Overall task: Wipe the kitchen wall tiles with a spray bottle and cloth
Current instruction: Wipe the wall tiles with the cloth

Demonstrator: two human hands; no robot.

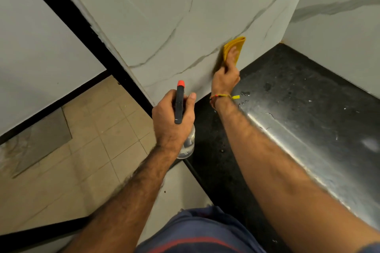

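From the head camera, the cloth (236, 47) is a small yellow square, folded, its upper corner standing free above the fingertips and its left edge blurred against the wall tiles (164, 16) — pale marble-look slabs crossed by thin grey veins. The right hand (225, 77) presses the cloth flat onto the tile low down, just above the line where wall meets worktop (298, 88); its fingers (232, 55) lie fairly straight over the fabric, with the thumb tucked under the near edge, and a woven thread band with a yellow tail circles the wrist (223, 97). The left hand (171, 117) grips the spray bottle (188, 144), fingers curled round the neck and the thumb laid alongside the head; the bottle has a clear body showing below the palm, a dark grey trigger head and an orange-red nozzle tip that points up toward the wall, held in the air near the worktop's left end. The worktop is black speckled stone with a steel drainboard (308, 146) set into it, both carrying scattered water drops. To the right, a second tiled wall (339, 37) meets the first in an inside corner, closing off the far end of the worktop. To the left the tiled wall ends at a black-trimmed vertical edge (82, 26), beyond which beige floor tiles (98, 146) lie open below.
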